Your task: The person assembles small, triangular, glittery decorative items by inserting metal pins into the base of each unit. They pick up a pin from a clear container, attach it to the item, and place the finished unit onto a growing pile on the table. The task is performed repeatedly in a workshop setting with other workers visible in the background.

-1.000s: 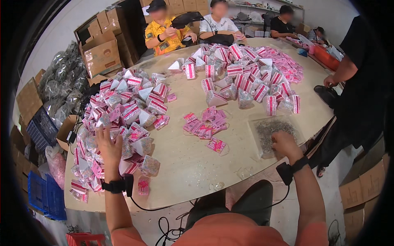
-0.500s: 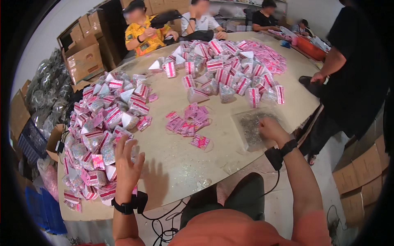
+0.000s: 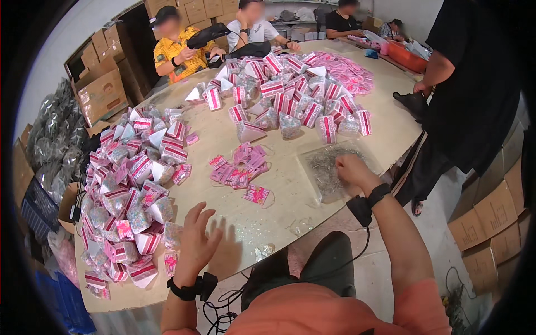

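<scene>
Pale, glitter-flecked tabletop (image 3: pixel 234 134) fills a storeroom stacked with cardboard boxes (image 3: pixel 100 92). My left hand (image 3: pixel 196 240) hovers open, fingers spread, holding nothing, just beside the heap of pink-and-white packets (image 3: pixel 131 190) along the table's left edge. My right hand (image 3: pixel 350 170) is curled closed, resting on a clear bag of silvery bits (image 3: pixel 326 170) near the right rim. Other people work at the far side.

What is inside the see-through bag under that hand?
The clear bag holds a heap of thin silvery bits. The right hand covers part of it, so what lies beneath the fingers stays hidden.
</scene>
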Demonstrator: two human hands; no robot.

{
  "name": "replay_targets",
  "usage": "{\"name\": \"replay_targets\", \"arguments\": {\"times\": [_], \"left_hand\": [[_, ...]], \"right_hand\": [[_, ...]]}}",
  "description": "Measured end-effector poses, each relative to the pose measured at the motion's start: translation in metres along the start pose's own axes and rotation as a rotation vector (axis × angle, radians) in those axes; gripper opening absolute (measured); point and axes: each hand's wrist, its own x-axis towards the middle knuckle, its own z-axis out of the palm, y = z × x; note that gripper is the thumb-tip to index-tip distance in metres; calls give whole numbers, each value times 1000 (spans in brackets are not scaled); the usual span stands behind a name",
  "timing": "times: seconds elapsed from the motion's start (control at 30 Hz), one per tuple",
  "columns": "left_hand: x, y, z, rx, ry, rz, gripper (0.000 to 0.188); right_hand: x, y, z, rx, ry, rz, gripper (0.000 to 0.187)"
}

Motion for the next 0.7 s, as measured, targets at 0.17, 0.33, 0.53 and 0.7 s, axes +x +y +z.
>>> {"name": "replay_targets", "arguments": {"times": [0.17, 0.33, 0.53, 0.7], "left_hand": [[-1, 2, 4, -39, -40, -14, 37], [-1, 6, 10, -27, -56, 1, 38], [0, 7, 17, -38, -77, 28, 38], [3, 16, 18, -44, -112, 32, 38]], "right_hand": [[-1, -3, -18, 74, 47, 26, 7], [-1, -5, -31, 120, 94, 60, 9], [0, -7, -44, 261, 71, 110, 11], [-3, -3, -47, 334, 68, 149, 11]]}}
